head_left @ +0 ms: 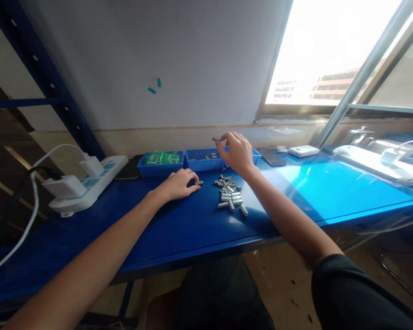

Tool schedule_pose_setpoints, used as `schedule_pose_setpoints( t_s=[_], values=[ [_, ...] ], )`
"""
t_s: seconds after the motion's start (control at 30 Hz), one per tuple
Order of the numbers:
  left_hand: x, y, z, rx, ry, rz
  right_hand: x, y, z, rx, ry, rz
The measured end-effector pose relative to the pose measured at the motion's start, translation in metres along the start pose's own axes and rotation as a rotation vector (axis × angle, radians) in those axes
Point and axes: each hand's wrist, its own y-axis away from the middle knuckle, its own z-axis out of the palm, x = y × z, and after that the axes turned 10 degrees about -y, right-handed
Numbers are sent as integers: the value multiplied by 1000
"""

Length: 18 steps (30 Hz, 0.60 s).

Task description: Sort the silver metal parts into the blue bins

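My left hand (181, 184) rests low over the blue tabletop, thumb and forefinger closed on a short metal standoff (199, 183). Raised above the bins, my right hand (239, 152) pinches a thin grey metal piece (215, 139) that looks like a standoff, perhaps with a screw in it. Between my forearms lie several loose silvery standoffs (236, 200), with a heap of small screws (223, 183) just behind them. Behind the hands, a blue bin (202, 166) holds a few metal pieces. Part of a further blue bin (256, 159) is hidden by my right hand.
A left-hand blue bin (161, 171) contains green packets. Power strips stand at the left (105, 176) and right (371, 162), with plugged-in chargers and cables. A dark phone (274, 157) and a white box-like device (303, 151) lie near the wall.
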Motion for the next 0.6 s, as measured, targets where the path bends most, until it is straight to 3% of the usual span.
schedule_pose_setpoints(
  t_s=[0.1,0.2,0.3,0.4,0.47,0.53,0.6],
  values=[
    [1,-2,3,7,34,-28,13,7,10,-266,3,9],
    [4,-5,3,64,226,-83,5,22,12,-522,-141,-194],
    [6,-6,1,93,436,-116,-13,28,8,-617,-222,-311],
    [8,-6,-2,117,643,-143,-22,21,3,-538,-213,-355],
    [12,-6,-3,130,691,-175,-18,9,4,-357,-191,-312],
    [19,-4,-2,117,571,-147,-8,-7,8,-160,-153,-201],
    [30,-1,0,65,365,-49,6,-21,15,-73,-141,-47]
  ],
)
